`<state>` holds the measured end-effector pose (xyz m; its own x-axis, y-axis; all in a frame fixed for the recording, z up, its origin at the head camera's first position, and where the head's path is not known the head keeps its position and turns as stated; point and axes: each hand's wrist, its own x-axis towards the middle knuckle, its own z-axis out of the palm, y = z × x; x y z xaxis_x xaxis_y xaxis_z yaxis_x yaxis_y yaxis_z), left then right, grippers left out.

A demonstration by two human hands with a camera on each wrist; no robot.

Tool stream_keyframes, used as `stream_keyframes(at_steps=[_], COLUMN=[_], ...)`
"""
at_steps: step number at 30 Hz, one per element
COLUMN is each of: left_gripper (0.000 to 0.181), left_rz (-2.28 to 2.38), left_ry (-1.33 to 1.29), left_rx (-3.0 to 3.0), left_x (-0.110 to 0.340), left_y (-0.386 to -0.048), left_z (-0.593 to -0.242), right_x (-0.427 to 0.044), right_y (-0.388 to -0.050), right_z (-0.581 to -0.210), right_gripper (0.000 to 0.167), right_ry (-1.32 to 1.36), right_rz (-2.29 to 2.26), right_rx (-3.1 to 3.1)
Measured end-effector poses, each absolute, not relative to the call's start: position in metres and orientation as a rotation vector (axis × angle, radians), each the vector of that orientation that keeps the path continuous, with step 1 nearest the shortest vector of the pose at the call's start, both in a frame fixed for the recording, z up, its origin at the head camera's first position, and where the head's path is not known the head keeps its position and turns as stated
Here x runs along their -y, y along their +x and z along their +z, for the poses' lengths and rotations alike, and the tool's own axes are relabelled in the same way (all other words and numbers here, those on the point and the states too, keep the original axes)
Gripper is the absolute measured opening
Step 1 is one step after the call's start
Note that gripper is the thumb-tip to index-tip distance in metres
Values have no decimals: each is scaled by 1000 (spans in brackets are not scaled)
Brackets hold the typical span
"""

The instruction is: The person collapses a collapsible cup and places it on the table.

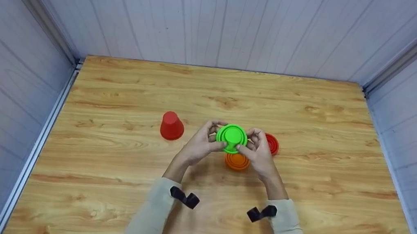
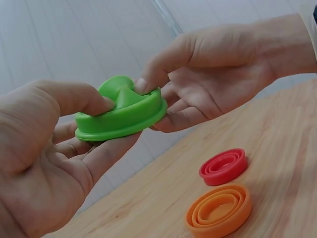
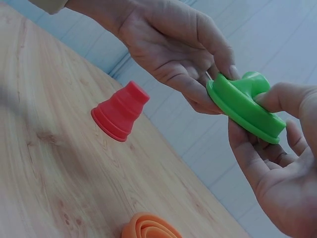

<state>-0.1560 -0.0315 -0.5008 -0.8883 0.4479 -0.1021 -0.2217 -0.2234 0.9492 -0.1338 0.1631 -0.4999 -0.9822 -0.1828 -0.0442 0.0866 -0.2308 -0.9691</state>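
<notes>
The left hand [image 1: 199, 144] and the right hand [image 1: 263, 156] pinch a green folding cup [image 1: 233, 132] between them, up above the wooden table [image 1: 99, 183]. Both thumbs press on its top, and other fingers curl under and around its wide rim. The thumbs cover bits of the cup, and the cup hides some fingertips, so I cannot tell just where each one touches. A flat red folding cup [image 1: 273, 145] lies just right of the right hand's fingers, which cover part of it in the head view. A flat orange folding cup [image 1: 236, 162] lies lower than the fingers, and in the head view its far edge hides behind the green one. In the right wrist view the bottom edge cuts the orange one off. A tall red folding cup [image 1: 172, 126] stands with its wide end down, left of the left hand's fingers. The green cup looks smooth and soft, like rubber. Its rim is round, its middle is squashed and bent, and its small round end sticks up. The flat cups show rings inside rings. The tall one goes up in steps and gets thin. The table has wavy brown lines.
</notes>
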Motion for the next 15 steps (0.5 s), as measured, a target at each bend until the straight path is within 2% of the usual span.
stream_keyframes(at_steps=[15], left_gripper=[55], left_rz=[2130], left_ry=[266], left_rx=[-1793], left_x=[23], left_y=[-155], left_z=[-498], right_x=[-155], right_y=[-135], right_z=[-503], right_gripper=[38], right_ry=[-50], right_rz=[-2342], right_rx=[-1929])
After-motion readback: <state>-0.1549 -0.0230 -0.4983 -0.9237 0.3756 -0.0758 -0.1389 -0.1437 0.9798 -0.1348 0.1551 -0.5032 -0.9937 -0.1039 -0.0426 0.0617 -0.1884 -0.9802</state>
